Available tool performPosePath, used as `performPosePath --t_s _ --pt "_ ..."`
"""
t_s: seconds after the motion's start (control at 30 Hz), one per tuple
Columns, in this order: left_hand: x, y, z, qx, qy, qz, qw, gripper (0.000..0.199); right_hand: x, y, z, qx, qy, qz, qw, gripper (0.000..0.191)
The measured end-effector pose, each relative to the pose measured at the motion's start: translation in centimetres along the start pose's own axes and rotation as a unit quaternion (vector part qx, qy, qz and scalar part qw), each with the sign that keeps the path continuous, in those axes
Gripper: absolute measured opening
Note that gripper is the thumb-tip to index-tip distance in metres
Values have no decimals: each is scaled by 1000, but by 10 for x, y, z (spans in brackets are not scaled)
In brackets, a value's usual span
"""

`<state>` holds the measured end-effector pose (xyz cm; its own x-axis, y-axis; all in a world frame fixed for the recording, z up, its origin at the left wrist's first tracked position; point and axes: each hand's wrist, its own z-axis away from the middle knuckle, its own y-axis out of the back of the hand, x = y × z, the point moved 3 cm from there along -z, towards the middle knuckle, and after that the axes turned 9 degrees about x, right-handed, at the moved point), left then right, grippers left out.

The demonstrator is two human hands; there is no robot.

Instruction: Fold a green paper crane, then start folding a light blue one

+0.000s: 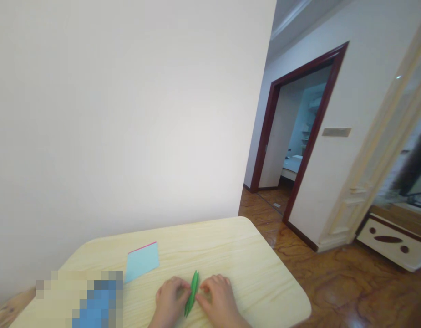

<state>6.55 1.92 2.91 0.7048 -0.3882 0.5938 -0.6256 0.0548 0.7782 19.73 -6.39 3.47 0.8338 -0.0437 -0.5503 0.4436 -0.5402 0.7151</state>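
Observation:
A narrow piece of folded green paper [192,294], pointed at both ends, stands between my two hands over the light wood-grain table [265,273]. My left hand [172,298] pinches its left side with thumb and forefinger. From the right, my right hand [217,296] holds the opposite edge near the middle, its thumb at the paper and its other fingers curled. Behind my left hand lies a stack of pale blue paper sheets [143,262], with a thin pink strip showing along its far edge.
The table's far side meets a white wall [135,114]. A blurred-out patch [97,300] with blue in it covers the table's near left. To the right are a brown patterned floor [333,282], a dark red door frame [307,132] and a low cabinet [391,239].

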Motion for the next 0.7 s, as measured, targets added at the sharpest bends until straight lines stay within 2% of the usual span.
performPosePath --t_s 0.27,0.47,0.7 --pt "-7 3 -3 -39 -18 47 998 12 -1 -24 -13 -21 -70 -19 997 10" --pt "-7 3 -6 -48 -14 46 998 12 -2 -26 -20 -46 -96 -3 994 16" --pt "-4 11 -6 -48 -19 14 999 17 -6 -30 -24 -69 -110 -2 992 11"
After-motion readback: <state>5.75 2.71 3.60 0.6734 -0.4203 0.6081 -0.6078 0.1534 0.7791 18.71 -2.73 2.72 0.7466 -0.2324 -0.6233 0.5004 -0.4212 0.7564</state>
